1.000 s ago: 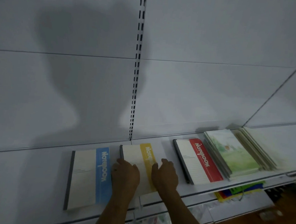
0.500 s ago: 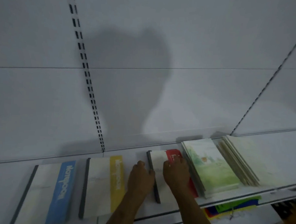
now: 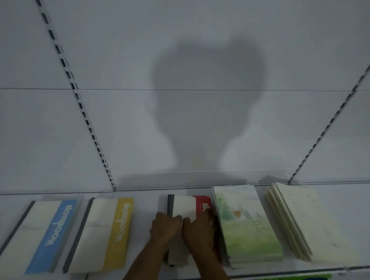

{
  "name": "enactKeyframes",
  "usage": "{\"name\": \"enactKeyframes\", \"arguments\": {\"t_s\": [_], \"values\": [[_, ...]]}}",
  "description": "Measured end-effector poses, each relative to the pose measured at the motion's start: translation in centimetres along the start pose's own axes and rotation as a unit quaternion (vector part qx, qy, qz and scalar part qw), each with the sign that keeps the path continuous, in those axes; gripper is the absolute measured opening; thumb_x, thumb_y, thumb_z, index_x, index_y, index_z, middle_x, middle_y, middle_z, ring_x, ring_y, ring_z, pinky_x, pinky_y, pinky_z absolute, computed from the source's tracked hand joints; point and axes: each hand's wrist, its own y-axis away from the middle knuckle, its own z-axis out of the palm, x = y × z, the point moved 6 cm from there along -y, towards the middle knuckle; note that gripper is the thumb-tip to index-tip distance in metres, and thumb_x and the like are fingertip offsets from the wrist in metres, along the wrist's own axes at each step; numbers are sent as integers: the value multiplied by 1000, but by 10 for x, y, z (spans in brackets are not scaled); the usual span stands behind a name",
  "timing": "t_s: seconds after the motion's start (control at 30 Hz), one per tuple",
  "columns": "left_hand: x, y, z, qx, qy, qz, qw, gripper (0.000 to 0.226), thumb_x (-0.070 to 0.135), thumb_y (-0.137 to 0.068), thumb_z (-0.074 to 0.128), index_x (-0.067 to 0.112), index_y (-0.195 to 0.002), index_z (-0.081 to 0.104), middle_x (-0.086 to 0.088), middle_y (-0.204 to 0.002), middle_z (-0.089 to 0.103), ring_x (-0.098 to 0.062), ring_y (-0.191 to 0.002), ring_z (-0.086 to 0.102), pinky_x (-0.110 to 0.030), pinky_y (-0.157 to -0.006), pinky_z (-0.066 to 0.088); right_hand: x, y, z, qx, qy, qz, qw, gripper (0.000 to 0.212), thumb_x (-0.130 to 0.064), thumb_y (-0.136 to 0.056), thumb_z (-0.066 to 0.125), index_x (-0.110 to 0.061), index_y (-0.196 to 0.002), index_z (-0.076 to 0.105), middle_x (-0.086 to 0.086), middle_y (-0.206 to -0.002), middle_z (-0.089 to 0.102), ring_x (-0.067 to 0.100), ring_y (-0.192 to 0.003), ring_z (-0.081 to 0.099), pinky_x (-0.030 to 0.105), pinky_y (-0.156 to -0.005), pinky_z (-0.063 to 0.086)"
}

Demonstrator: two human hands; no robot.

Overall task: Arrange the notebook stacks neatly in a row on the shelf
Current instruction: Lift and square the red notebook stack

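A white metal shelf [image 3: 145, 199] runs across the bottom of the view, backed by pale flat wall panels. Five flat notebook stacks lie on it in a row, long sides running front to back. From left: a blue-banded stack [image 3: 41, 237], a yellow-banded stack [image 3: 102, 234], a red-banded stack [image 3: 188, 205], a green watercolour stack [image 3: 248, 226] and a cream stack [image 3: 300, 220] with fanned, uneven edges. Covers look smooth and matte. Both hands rest on the red-banded stack, which lies directly under them. The left hand [image 3: 165, 227] curls over its dark spine edge; the right hand [image 3: 199, 230] presses its red side, apparently touching the green stack, though blur obscures this.
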Motion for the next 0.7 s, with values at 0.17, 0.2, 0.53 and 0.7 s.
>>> {"name": "enactKeyframes", "arguments": {"t_s": [0.17,0.2,0.53,0.7], "values": [[-4,-5,-1,-58,163,-29,985,57,19,-81,71,-6,-128,52,-16,-110,64,-27,-97,62,-28,-76,53,-10,2,0,2,16,3,1000,68,-40,-93,48,-13,-148,20,20,-138,38,35,-122,43,39,-101,36],[-1,-4,-2,-62,165,-9,984,54,19,-82,71,-3,-128,53,-15,-112,65,-26,-98,62,-27,-76,53,-10,1,1,9,14,3,1000,65,-40,-93,47,-14,-147,22,19,-138,39,35,-122,43,39,-100,36],[25,24,-85,-126,237,229,936,44,1,-85,65,27,-119,56,11,-110,68,-5,-101,64,-17,-81,51,-66,5,-20,56,-343,-118,930,47,-55,-96,28,-20,-96,60,4,-89,68,20,-84,67,38,-76,54],[22,28,-103,-64,297,216,928,42,-17,-80,54,20,-97,62,0,-91,68,-22,-88,63,-17,-60,51,-75,29,-17,73,-383,-189,901,47,-48,-93,32,-13,-83,61,2,-72,65,6,-64,64,19,-62,52]]}}
